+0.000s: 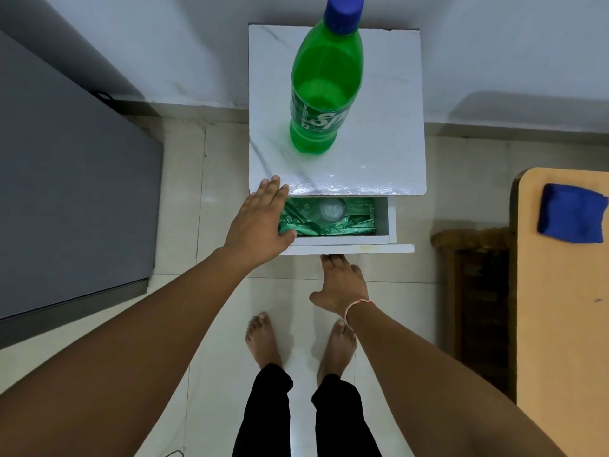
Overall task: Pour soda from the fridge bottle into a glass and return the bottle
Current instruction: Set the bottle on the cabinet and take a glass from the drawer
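Observation:
A green soda bottle (324,84) with a blue cap stands upright on the white marble-patterned top of a small cabinet (389,103). Below the top, a white drawer (379,240) is pulled out. A clear glass (333,210) lies in it on green crinkled foil. My left hand (260,219) hovers flat over the drawer's left end, fingers spread, holding nothing. My right hand (341,285) is under the drawer's front panel, fingertips touching its lower edge; its grip is hidden.
A grey fridge (72,192) stands closed at the left. At the right is a wooden table (560,324) with a blue cloth (571,212) on it, and a dark wooden stool beside it. My bare feet stand on the pale tiled floor.

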